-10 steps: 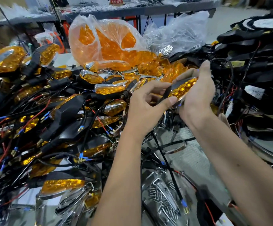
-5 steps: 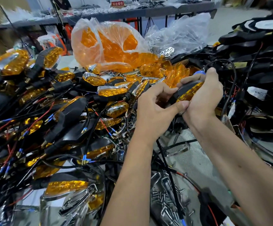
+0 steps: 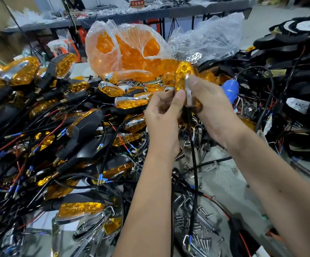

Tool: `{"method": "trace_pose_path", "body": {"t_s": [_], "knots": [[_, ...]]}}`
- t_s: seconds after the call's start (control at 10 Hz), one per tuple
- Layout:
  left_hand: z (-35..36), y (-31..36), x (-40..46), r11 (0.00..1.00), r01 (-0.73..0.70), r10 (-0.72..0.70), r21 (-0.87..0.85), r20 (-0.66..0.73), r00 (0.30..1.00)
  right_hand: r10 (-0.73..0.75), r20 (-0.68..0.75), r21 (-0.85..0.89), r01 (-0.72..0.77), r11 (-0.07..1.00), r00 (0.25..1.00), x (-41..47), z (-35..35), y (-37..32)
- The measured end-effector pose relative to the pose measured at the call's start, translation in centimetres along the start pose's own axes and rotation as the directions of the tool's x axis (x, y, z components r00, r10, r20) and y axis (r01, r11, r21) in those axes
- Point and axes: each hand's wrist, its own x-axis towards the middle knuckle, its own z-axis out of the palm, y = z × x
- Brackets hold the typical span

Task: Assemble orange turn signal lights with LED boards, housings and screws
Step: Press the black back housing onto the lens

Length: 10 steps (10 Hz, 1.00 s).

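Step in hand looks like seating the lens on the turn signal light, held upright at upper centre of frame. Left hand pinches its lower edge; right hand grips it, thumb along the chrome rim. Cable hangs below. Next: likely a screw from the screws on the desk, lower centre.

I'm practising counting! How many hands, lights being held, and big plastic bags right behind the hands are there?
Hands: 2 (left hand, right hand)
Held lights: 1 (orange turn signal light)
Big plastic bags: 2 (orange-filled bag, clear bag)
Total: 5
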Motion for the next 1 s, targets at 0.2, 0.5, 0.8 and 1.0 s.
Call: {"method": "trace_pose_path", "body": {"t_s": [0.2, 0.5, 0.8, 1.0], "knots": [[-1.0, 0.4, 0.5, 0.994, 0.067, -0.066, 0.088, -0.014, 0.998, -0.108, 0.068, -0.094, 0.114, 0.989, 0.992, -0.1, -0.3, -0.3], [-3.6, 2.1, 1.4, 0.999, 0.008, -0.012, 0.047, 0.086, 0.996, -0.191, 0.229, -0.565, 0.29, 0.772, 0.954, -0.6, -2.0, -1.4], [-2.8, 1.9, 1.5, 0.985, 0.166, -0.169, -0.036, -0.104, 0.98, -0.347, 0.233, -0.614, 0.415, 0.672, 0.908, -1.1, -1.4, -1.1], [-2.1, 1.5, 1.4, 0.988, 0.155, -0.15, 0.018, -0.172, 0.974, -0.247, 0.249, -0.616, 0.349, 0.706, 0.937, -1.2, -1.5, -0.8]]}}
